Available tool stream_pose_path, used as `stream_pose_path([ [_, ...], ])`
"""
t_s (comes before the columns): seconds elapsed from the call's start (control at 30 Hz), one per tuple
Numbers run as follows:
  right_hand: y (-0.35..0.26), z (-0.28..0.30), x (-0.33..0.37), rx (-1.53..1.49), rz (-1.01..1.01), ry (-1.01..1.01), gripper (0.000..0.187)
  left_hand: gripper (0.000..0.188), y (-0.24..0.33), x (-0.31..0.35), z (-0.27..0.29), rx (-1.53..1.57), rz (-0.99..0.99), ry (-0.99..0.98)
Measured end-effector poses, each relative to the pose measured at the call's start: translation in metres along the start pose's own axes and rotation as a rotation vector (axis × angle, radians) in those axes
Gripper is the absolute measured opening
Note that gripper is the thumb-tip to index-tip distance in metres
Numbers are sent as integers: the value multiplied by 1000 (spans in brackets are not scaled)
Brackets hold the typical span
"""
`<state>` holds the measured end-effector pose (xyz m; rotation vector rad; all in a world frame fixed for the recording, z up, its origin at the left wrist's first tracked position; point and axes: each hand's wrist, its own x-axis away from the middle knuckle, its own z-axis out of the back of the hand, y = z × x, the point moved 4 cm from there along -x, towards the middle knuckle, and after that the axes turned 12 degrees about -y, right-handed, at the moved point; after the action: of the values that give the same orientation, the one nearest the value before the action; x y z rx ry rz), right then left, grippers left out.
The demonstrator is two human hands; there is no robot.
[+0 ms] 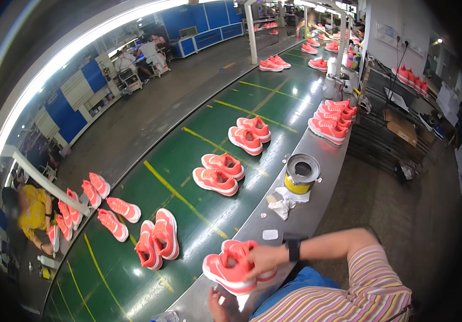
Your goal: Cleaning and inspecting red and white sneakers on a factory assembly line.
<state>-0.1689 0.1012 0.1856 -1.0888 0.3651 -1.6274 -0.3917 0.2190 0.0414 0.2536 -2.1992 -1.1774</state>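
Note:
A pair of coral sneakers with white soles (230, 272) sits in front of me, at the metal ledge beside the green conveyor belt. My right hand (266, 260) reaches in from the right, its fingers closed at the collar of the nearer sneaker. Just below that sneaker's sole is my left hand (219, 305), thumb and fingers apart, with nothing visible in it. A bright white patch beside the left hand is too washed out to make out. The second sneaker of the pair is partly hidden behind the right hand.
On the ledge stand an open round tin (298, 185), crumpled white cloth (281, 207), a small white card (269, 234) and a row of coral sneakers (329, 129). More pairs rest on the belt (188, 217). Across it, a person in yellow (33, 212) works near other sneakers.

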Motion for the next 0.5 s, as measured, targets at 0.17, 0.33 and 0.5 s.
stream_pose_path([
  [0.17, 9, 195, 75, -257, 405, 353, 47, 50, 45, -35, -34, -170, 28, 110],
  [0.33, 140, 369, 138, 144, -70, 447, 44, 51, 70, -103, -120, -604, 132, 4],
  [0.5, 341, 474, 144, 440, -506, 531, 39, 49, 76, -166, -206, -872, 20, 42],
])
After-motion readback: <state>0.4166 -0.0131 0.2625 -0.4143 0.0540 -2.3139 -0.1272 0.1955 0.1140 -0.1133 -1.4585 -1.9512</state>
